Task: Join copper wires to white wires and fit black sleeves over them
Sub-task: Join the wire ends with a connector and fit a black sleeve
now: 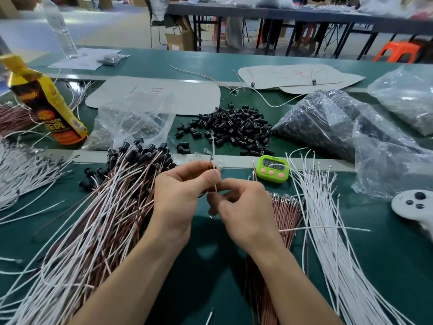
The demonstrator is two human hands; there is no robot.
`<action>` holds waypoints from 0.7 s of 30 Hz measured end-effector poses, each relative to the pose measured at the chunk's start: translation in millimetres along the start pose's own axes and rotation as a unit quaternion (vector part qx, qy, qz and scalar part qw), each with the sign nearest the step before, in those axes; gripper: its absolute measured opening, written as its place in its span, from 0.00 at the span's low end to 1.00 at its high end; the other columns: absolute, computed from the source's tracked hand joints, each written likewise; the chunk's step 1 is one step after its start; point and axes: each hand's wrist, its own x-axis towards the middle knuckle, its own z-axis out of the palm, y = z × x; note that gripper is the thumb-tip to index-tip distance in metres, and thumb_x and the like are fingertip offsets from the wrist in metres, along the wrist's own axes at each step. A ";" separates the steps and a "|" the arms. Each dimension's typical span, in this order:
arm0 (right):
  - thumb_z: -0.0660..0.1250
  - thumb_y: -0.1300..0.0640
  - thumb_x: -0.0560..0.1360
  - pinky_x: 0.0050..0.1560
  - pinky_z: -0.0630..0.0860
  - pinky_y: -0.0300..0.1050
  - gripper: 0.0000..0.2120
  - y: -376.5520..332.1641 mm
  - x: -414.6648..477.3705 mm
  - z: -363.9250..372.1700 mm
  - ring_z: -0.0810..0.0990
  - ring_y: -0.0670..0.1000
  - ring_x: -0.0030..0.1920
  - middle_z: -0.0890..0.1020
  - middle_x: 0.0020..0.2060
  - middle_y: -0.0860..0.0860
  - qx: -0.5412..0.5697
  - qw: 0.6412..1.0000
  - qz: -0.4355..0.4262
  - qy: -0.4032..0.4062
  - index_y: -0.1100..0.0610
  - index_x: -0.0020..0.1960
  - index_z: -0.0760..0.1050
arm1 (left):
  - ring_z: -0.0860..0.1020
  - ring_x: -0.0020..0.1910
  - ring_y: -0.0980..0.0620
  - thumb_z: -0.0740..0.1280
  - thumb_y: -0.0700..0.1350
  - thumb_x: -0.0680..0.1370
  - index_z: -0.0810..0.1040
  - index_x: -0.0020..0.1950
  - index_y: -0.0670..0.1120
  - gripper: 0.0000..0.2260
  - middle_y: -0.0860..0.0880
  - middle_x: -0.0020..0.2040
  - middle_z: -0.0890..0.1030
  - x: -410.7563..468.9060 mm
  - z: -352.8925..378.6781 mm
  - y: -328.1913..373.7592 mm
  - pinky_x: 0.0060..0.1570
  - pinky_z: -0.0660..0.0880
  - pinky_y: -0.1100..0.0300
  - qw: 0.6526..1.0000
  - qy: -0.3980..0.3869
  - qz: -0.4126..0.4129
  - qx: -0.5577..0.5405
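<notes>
Blur softens the small clear part at the top of the thin wire (213, 158), so we cannot name it, and our fingers hide the wire's lower stretch. We pinch this wire between both hands above the green table (386, 266): the left hand (180, 198) grips it higher, the right hand (243, 207) closes on it just below. It stands nearly upright, tip pointing away toward the loose black sleeves (234, 127). Copper wires (284, 216) and white wires (328, 231) lie right of the hands.

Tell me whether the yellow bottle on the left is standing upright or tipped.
Tipped. The yellow bottle leans with its capped top toward the left edge, its base near the clear plastic bag on the table.
</notes>
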 end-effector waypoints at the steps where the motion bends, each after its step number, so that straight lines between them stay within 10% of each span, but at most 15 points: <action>1: 0.72 0.53 0.75 0.31 0.73 0.38 0.05 2.0 0.5 -0.3 0.78 0.40 0.27 0.85 0.30 0.45 0.004 1.000 0.007 -0.004 0.44 0.44 0.85 | 0.82 0.36 0.52 0.75 0.30 0.70 0.87 0.37 0.46 0.11 0.44 0.39 0.86 -0.2 0.9 -0.5 0.37 0.79 0.63 1.000 0.006 0.001 0.008; 8: 0.75 0.56 0.73 0.37 0.76 0.32 0.05 7.0 0.1 3.6 0.82 0.40 0.34 0.85 0.32 0.40 -0.071 0.997 0.021 -0.029 0.46 0.43 0.85 | 0.81 0.36 0.54 0.79 0.49 0.53 0.88 0.38 0.48 0.15 0.45 0.40 0.86 3.3 -7.0 8.5 0.38 0.78 0.66 0.999 0.032 -0.024 -0.033; 21: 0.75 0.63 0.74 0.34 0.73 0.30 0.09 0.4 0.6 -1.0 0.80 0.38 0.31 0.86 0.33 0.44 0.148 0.989 0.003 -0.029 0.50 0.44 0.88 | 0.83 0.40 0.53 0.76 0.32 0.70 0.87 0.40 0.46 0.09 0.46 0.41 0.87 -1.5 -3.1 -0.7 0.43 0.79 0.63 0.999 -0.012 -0.026 0.021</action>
